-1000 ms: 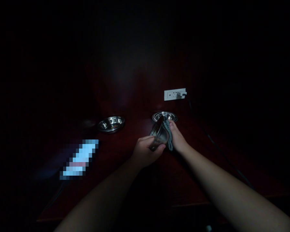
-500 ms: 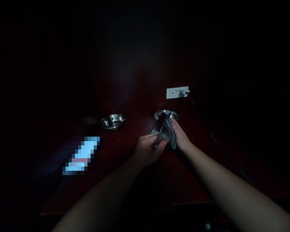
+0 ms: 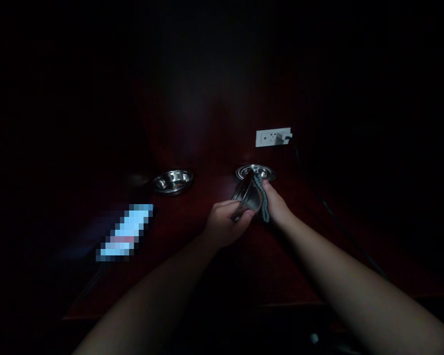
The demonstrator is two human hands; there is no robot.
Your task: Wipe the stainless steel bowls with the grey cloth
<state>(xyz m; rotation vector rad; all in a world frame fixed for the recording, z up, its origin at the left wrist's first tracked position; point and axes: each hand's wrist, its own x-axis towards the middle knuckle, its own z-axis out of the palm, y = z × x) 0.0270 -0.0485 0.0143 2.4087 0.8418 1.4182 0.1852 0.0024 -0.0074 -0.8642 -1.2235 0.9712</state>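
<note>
A shiny metal bowl [image 3: 252, 199] is tilted on its side above the dark red table, its rim gripped by my left hand [image 3: 227, 223] with the thumb on the outer side. My right hand [image 3: 276, 202] is closed on a grey-green cloth [image 3: 264, 199] and presses it against the bowl's outside; most of its fingers are hidden behind the cloth. Just beyond the hands lies a round metal dish [image 3: 268, 171], or several nested ones, partly covered by the bowl. Farther left stands another metal bowl [image 3: 173, 182], seemingly stacked on a second.
A lit, pixelated screen [image 3: 126, 231] lies on the table at the left, with a cable below it. On the back wall a white socket plate [image 3: 266, 138] carries a plugged-in adapter [image 3: 284, 136]. Its dark cord [image 3: 329, 209] runs down the right side. The surroundings are very dark.
The bowl has turned slightly in my left hand, and its opening shows less. The cloth stays against its outside. The whole view has shifted a little.
</note>
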